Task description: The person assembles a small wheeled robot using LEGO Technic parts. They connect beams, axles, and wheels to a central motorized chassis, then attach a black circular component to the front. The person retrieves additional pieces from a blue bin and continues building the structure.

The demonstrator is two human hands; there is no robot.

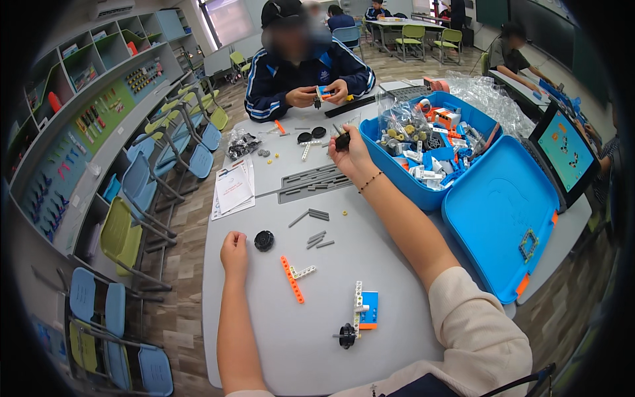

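Up by the near left corner of the blue parts box, my right hand pinches a small black wheel with a grey axle sticking out of it. My left hand rests curled on the table; its fingers hide whatever may be inside. Right beside it lies a black wheel. Farther right are an orange beam and a white angled beam. Close to my body sits a partly built model of a blue and orange block, a white beam and a black wheel.
Loose grey axles lie mid-table, near a grey sorting tray. The open blue box is full of parts, its lid toward me. A tablet stands at right. Opposite, a person holds a block model. Papers lie left.
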